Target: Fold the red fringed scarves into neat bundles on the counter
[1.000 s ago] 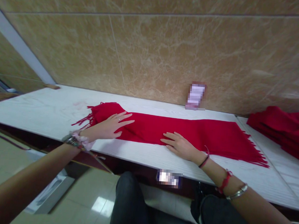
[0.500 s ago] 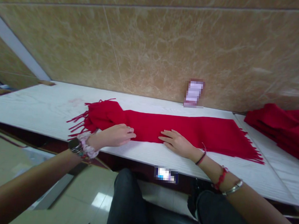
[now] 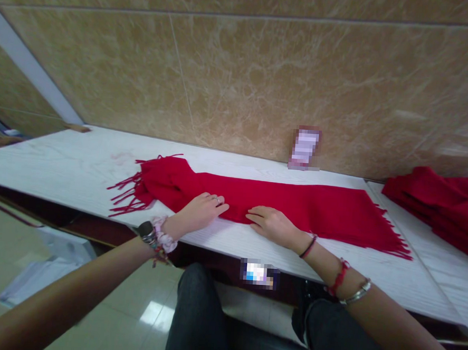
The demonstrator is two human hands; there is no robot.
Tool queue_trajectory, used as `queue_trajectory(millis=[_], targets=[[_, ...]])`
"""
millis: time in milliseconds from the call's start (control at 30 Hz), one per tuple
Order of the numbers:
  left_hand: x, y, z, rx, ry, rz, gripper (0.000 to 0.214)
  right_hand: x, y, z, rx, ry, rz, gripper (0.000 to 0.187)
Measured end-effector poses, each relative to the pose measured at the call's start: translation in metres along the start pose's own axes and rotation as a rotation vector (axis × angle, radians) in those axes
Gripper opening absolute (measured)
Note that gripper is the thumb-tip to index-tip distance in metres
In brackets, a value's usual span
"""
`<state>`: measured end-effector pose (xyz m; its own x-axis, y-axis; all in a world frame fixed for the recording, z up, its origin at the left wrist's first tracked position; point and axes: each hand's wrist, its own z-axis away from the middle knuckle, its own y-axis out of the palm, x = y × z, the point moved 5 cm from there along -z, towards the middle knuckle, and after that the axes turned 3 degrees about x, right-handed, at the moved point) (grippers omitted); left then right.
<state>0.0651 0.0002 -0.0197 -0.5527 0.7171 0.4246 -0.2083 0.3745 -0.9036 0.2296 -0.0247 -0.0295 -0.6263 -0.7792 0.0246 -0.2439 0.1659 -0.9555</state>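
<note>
A long red scarf (image 3: 295, 208) with fringed ends lies stretched across the white table (image 3: 60, 169). My left hand (image 3: 200, 211) rests on the scarf's near edge just left of the middle, its fingers curled down onto the cloth. My right hand (image 3: 272, 225) lies flat and open on the same edge a short way to the right, fingers pointing left toward the other hand. The scarf's left end (image 3: 138, 190) is bunched, with its fringe spread over the table.
A pile of folded red scarves (image 3: 442, 201) sits at the right end of the table. A small blurred card (image 3: 305, 147) leans against the marble wall. My knees in dark trousers (image 3: 209, 316) are below the table edge.
My left hand slid right along the scarf's near edge and its fingers curled in, from flat and spread. My right hand shifted slightly left. The two hands are now closer together.
</note>
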Motion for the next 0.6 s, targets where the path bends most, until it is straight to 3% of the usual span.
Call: queue_trajectory(millis=[167, 333, 500, 600], targets=[[-0.019, 0.001, -0.003, -0.166, 0.109, -0.024, 0.014, -0.007, -0.001, 0.004, -0.002, 0.058, -0.084, 0.028], [-0.021, -0.001, 0.0, -0.328, 0.086, -0.086, 0.012, -0.024, -0.002, 0.006, -0.019, 0.108, -0.155, 0.033], [-0.02, -0.002, -0.001, -0.343, 0.113, -0.094, 0.01, -0.029, -0.003, -0.008, 0.025, 0.093, -0.116, 0.041], [-0.02, -0.001, 0.0, -0.325, 0.15, -0.087, 0.011, -0.022, 0.005, -0.018, 0.121, 0.079, -0.086, 0.046]])
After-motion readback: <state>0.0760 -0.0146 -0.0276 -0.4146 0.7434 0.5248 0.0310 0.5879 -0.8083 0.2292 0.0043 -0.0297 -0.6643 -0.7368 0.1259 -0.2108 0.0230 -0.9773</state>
